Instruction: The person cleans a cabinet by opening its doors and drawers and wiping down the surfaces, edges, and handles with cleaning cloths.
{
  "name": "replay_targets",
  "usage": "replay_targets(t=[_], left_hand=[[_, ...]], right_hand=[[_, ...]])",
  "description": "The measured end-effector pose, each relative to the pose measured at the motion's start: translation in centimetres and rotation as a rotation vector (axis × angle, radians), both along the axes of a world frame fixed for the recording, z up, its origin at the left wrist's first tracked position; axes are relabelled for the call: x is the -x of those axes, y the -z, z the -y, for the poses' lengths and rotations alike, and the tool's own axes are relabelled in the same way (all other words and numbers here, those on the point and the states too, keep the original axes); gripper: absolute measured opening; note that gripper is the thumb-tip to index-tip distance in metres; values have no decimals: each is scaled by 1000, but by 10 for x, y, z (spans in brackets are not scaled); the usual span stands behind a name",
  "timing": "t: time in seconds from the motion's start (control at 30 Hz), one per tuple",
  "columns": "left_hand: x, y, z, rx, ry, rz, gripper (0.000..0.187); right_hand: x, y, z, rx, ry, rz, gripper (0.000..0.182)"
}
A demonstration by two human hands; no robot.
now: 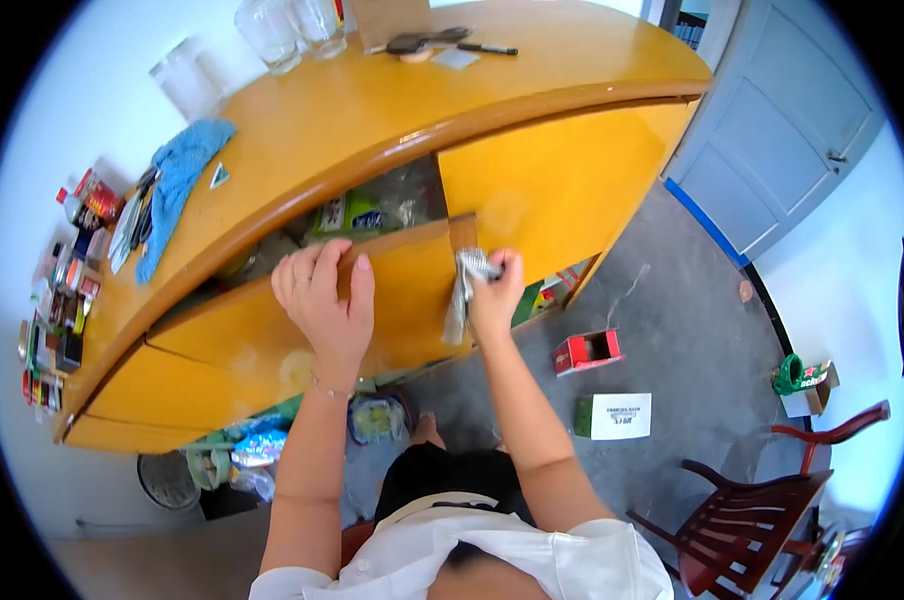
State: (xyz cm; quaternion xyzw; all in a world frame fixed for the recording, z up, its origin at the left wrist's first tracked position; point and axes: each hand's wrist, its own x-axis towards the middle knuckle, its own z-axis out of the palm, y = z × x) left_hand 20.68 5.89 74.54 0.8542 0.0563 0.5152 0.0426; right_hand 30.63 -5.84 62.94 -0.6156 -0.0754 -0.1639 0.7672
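A yellow wooden drawer (402, 290) stands pulled out from under the curved cabinet top. My left hand (324, 300) is at its upper edge, fingers bent over the rim and thumb apart. Near the drawer's right corner, my right hand (498, 295) is closed around a crumpled grey patterned cloth (460, 290), whose loose end hangs down the drawer's front. Inside the drawer lie a green package (352, 212) and clear plastic bags (407, 208); the rest of its contents is hard to make out.
On the cabinet top (492, 90) are glass jars (269, 35), a blue towel (187, 185) and a black pen (487, 49). A red box (587, 351), a white-and-green box (620, 416) and a wooden chair (747, 520) stand on the floor to the right. Bags (257, 450) sit below left.
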Motion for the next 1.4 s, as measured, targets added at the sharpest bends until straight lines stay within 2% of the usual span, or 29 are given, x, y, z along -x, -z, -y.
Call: replay_targets(t=[0.03, 0.07, 0.13, 0.27, 0.37, 0.4, 0.47, 0.53, 0.63, 0.73, 0.77, 0.87, 0.97, 1.0, 1.13, 1.27, 1.4], left_hand=[[-3, 1, 0, -19, -13, 49, 15], [-4, 2, 0, -8, -6, 45, 14], [-4, 0, -2, 7, -3, 47, 13], [-7, 0, -2, 50, -3, 42, 12], [-10, 2, -6, 24, -17, 47, 12], [-10, 4, -5, 18, -21, 40, 12], [-13, 5, -8, 1, -43, 52, 13], [-15, 5, -10, 16, -36, 40, 13], [-19, 5, -10, 17, -52, 32, 14], [-21, 6, -9, -7, -96, 33, 18], [-22, 6, -6, -19, -113, 51, 19], [-22, 9, -2, -41, -155, 29, 23], [-24, 12, -2, -72, -183, 6, 25], [-26, 11, -4, -87, -191, 7, 26], [-33, 15, -9, -93, -186, 35, 29], [-34, 18, -13, -138, -165, 59, 33], [-31, 23, -19, -171, -137, 59, 32]], right_hand=[[-1, -20, 1, 16, 3, 58, 31], [1, -47, -2, -168, -52, 29, 26], [-13, -47, -8, -91, 10, 210, 24], [-4, -2, -8, -121, -58, -29, 25], [-6, -6, -8, -85, -42, -65, 26], [-8, -33, -7, -38, -14, 7, 25], [-17, -71, -13, -152, -36, 132, 26], [-32, -58, -22, -170, -47, 171, 26], [-30, 10, -24, 96, 110, 155, 26], [-28, 41, -26, -114, -83, -117, 23], [-34, 45, -28, 29, -2, -87, 24], [-39, -27, -27, 38, 111, 130, 25], [-41, -59, -28, 52, 168, 225, 24], [-43, -46, -29, 96, 185, 210, 24], [-47, 73, -35, 272, 191, 70, 25], [-52, 87, -28, 252, 155, 27, 26], [-59, -8, -34, 135, 158, 175, 25]])
